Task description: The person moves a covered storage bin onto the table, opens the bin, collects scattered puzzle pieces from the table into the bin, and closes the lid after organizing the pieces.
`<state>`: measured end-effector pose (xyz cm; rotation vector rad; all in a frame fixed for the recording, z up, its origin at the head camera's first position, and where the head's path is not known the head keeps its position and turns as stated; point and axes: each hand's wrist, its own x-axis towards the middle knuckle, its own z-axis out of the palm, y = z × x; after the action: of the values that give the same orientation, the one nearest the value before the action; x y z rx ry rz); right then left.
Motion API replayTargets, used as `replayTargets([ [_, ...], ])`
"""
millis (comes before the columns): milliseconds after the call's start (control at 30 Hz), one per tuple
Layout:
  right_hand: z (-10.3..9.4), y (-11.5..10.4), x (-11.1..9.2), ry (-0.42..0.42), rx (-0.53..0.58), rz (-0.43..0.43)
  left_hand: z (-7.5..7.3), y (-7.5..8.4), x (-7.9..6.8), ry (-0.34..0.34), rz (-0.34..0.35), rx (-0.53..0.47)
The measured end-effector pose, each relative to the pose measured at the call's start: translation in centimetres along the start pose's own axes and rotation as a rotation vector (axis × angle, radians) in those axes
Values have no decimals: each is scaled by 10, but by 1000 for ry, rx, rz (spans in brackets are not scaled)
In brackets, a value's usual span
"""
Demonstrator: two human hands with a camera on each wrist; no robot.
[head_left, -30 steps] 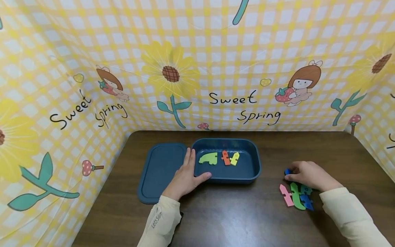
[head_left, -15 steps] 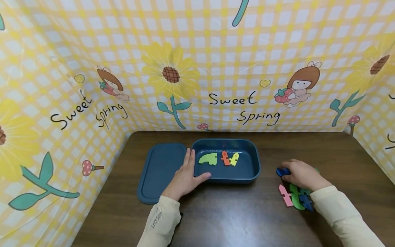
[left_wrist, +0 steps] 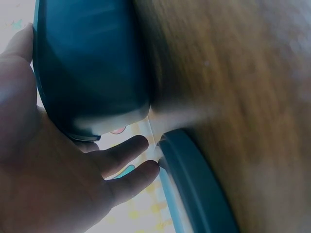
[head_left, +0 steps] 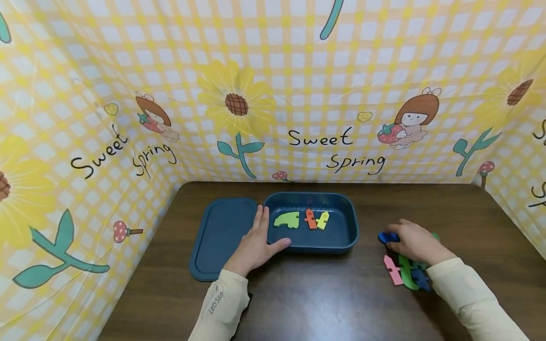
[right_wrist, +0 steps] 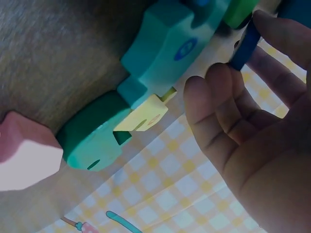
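My left hand (head_left: 256,246) rests against the left end of a dark blue box (head_left: 313,248). Its fingers lie straight along the side and its thumb reaches over the front rim; the left wrist view has the fingers beside the box wall (left_wrist: 97,58). Inside lie a light green puzzle piece (head_left: 287,219), an orange one (head_left: 310,219) and a yellow one (head_left: 323,220). To the right, my right hand (head_left: 411,240) pinches a blue puzzle piece (head_left: 387,237) between thumb and fingers. That blue piece (right_wrist: 245,46) is partly hidden by fingers in the right wrist view.
Near the right hand lie a pink piece (head_left: 393,270), a green curved piece (head_left: 407,272) and a dark blue piece (head_left: 421,279). Teal (right_wrist: 160,48), dark green (right_wrist: 97,133) and pale yellow (right_wrist: 146,114) pieces show beside it. The box's lid (head_left: 219,241) lies left on the wooden table (head_left: 315,293).
My right hand has moved left with the blue piece, which now shows more beyond the fingertips. The left hand stays at the box.
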<state>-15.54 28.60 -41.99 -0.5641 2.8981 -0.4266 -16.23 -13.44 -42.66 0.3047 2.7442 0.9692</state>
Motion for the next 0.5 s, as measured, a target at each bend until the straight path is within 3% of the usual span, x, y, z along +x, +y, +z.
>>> replayTargets([
  [500,0,-4,3,70,24,-40,0,0,0,0,-3,1],
])
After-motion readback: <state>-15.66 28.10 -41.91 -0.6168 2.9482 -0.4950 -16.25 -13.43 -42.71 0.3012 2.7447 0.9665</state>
